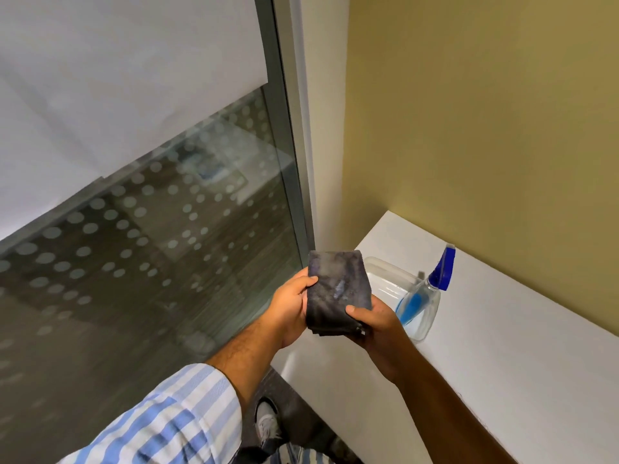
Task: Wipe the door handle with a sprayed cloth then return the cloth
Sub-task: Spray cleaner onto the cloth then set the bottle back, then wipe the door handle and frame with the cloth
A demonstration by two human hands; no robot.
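Both hands grip the folded dark cloth (338,291): left hand (291,308) pinching its left edge, right hand (375,324) its lower right. Door handle not in view; glass door (150,229) lies left, so left hand's nearer

An olive wall (485,128) meets a dotted glass partition (167,246) above a white ledge (519,346).

Your left grip (290,308) and your right grip (371,321) are both closed on the folded cloth (338,289), thumbs on top, arms reaching forward, close together.
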